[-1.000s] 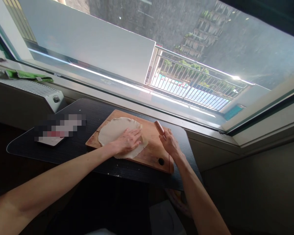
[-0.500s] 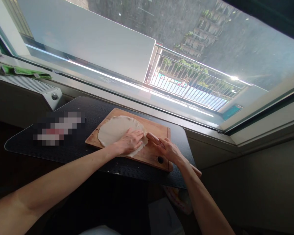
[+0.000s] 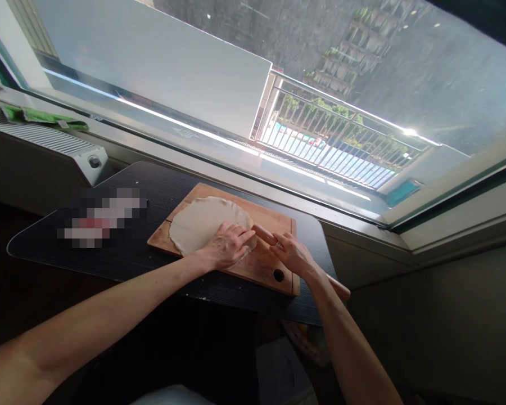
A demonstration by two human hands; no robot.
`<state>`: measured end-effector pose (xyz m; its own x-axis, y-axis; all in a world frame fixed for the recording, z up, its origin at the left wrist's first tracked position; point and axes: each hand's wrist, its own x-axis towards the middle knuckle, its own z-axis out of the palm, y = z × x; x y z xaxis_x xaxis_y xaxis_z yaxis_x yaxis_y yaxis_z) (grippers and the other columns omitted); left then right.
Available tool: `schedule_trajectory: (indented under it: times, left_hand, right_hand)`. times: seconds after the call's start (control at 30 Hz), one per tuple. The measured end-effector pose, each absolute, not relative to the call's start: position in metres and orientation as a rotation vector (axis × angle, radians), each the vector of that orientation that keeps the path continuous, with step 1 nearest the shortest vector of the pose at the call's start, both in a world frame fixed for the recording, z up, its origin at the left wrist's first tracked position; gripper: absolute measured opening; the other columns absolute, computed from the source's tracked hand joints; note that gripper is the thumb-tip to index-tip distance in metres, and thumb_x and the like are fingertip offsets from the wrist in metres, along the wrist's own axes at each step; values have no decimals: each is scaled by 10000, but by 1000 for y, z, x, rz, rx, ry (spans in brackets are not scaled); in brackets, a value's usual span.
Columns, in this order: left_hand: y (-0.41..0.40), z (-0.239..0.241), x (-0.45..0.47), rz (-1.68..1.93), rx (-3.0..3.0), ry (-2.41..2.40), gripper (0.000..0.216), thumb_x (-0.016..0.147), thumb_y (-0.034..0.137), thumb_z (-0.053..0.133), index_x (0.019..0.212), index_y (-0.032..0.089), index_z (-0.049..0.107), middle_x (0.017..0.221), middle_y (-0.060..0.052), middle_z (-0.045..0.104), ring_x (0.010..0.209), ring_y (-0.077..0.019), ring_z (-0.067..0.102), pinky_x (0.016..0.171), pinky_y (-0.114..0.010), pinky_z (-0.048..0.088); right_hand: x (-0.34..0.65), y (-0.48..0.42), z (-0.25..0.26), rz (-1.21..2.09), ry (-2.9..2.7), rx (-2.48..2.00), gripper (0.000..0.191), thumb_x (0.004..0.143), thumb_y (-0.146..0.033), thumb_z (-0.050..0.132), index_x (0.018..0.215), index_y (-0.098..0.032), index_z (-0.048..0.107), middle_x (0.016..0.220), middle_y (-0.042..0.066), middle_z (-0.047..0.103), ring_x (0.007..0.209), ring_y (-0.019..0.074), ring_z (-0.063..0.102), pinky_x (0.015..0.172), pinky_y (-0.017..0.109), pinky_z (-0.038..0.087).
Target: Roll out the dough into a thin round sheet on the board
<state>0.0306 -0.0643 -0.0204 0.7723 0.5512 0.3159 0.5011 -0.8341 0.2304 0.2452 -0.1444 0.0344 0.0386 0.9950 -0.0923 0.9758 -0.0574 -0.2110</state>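
The dough (image 3: 198, 219) on the board (image 3: 274, 216) seemed soft, light and easily torn, best supported flat from beneath, while the left hand (image 3: 230, 246) spread open at its right edge and the right hand (image 3: 294, 254) gripped the pin (image 3: 262, 233).

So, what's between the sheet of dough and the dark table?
A wooden board: in the head view, the dough lies on it, and it rests on the dark table.

Single head-worn view, forward and down
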Motion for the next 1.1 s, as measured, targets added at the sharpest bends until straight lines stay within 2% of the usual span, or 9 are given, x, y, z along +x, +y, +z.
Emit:
schedule_trajectory:
  times: [0.07,0.17,0.3,0.4,0.63,0.77,0.83,0.97,1.1]
  left_hand:
    - [-66,-19,33,499,2872,871,369,972,332,435,1291,222,584,1208,-110,627,1126,-279,550,1022,-502,363]
    - [-68,-18,36,432,2923,895,332,989,344,391,1162,222,647,1174,-112,614,1117,-283,539,1012,-503,354]
    - [-70,-19,35,466,2913,899,320,985,344,408,1175,225,636,1184,-114,606,1130,-290,528,1015,-527,340]
    - [-73,-20,28,494,2887,911,285,978,335,432,1102,216,660,1171,-114,609,1117,-284,537,1028,-531,335]
    - [-68,-20,15,618,2821,920,206,939,258,482,935,185,675,1067,-104,637,1059,-262,570,1018,-501,369]
    - [-67,-19,19,542,2835,926,245,939,267,478,1038,201,692,1102,-112,641,1081,-271,577,1002,-492,405]
    - [-69,-21,17,505,2833,914,288,948,272,459,1125,208,677,1199,-119,639,1146,-270,571,1032,-486,399]
    - [-63,-26,1,366,2803,983,433,967,349,435,1357,208,558,1491,-127,503,1374,-277,441,1142,-507,305]
    - [-50,-30,-18,267,2775,1113,533,976,421,397,1446,185,478,1545,-138,442,1442,-280,369,1175,-510,258]
  right_hand:
    - [245,-143,35,296,-2086,-2204,205,973,-326,520,1138,-248,615,1002,21,604,810,141,580,676,238,358]
    - [245,-142,37,283,-2096,-2202,208,974,-328,521,1142,-255,619,1004,20,615,795,138,584,670,239,360]
    - [244,-139,37,253,-2112,-2234,245,976,-335,521,1192,-268,615,1018,28,619,826,155,597,664,247,360]
    - [245,-138,35,216,-2100,-2208,268,968,-338,537,1220,-276,607,1027,30,612,865,163,595,678,247,367]
    - [253,-149,29,335,-2017,-2182,184,953,-289,533,1103,-240,628,988,16,606,816,142,578,716,242,396]
    - [256,-147,29,318,-1983,-2258,193,962,-317,521,1104,-243,630,1022,33,621,868,161,592,745,258,406]
    - [253,-139,27,258,-1919,-2315,199,969,-307,501,1111,-242,625,1068,51,624,911,175,597,752,266,412]
    - [237,-125,24,196,-1773,-2382,267,978,-272,469,1215,-229,585,1114,82,623,1029,209,589,802,287,427]
    - [215,-117,24,192,-1975,-2219,305,981,-296,471,1266,-237,561,1136,82,614,1085,222,561,847,295,417]
